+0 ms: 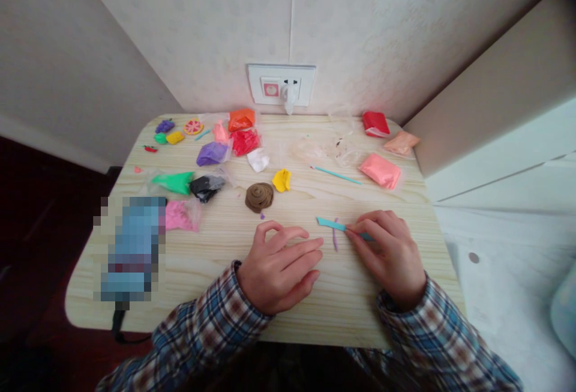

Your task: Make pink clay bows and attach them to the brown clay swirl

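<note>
My right hand (387, 254) is closed on a flat light-blue clay knife (330, 223), its blade pointing left. Under the blade lies a thin purple clay strip (335, 241), crossing it on the table. My left hand (283, 266) hovers or rests just left of the strip, palm down, fingers stretched out and holding nothing. Beyond it sit a brown coiled clay piece (260, 197), a yellow clay lump (281, 180) and a tiny purple bit (263, 216).
Bags of clay, such as green (177, 182), black (207, 187) and salmon (380, 170), lie around the wooden table (216, 284). A thin blue stick tool (337, 175) lies behind my right hand. A pixelated device (132, 248) with a cable is at left.
</note>
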Demonstrator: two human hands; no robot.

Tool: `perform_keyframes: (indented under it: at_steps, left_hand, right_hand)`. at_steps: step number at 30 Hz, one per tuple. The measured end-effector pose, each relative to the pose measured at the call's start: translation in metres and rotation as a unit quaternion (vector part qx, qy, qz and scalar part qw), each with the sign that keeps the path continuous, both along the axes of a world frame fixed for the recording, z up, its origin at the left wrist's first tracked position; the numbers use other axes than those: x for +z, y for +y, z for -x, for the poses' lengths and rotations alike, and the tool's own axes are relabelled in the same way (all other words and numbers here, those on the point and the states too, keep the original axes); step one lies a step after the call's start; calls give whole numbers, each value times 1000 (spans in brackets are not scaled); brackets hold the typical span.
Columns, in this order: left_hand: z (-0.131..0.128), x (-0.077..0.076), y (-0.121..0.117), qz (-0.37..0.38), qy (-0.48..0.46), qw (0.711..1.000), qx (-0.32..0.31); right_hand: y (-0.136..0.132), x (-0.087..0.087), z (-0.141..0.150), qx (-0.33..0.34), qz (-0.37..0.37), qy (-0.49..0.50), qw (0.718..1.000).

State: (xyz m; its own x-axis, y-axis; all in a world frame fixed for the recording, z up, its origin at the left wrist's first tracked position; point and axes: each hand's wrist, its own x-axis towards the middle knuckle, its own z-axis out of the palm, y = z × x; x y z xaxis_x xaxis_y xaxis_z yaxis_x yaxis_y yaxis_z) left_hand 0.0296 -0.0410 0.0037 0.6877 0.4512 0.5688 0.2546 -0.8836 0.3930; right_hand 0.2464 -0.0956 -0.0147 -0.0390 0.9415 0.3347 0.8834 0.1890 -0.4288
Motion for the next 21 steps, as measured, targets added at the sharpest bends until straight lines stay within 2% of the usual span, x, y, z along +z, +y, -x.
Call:
perform_keyframes:
  at_steps: [13, 21]
  left_hand:
    - [2, -1, 0, 23, -7, 1000, 0]
    - [1, -2, 0, 20, 3, 1000, 2]
  right_hand:
    - [-3, 1, 1, -10, -4, -5, 1000]
    - [8, 0, 10, -9, 6, -4, 1000]
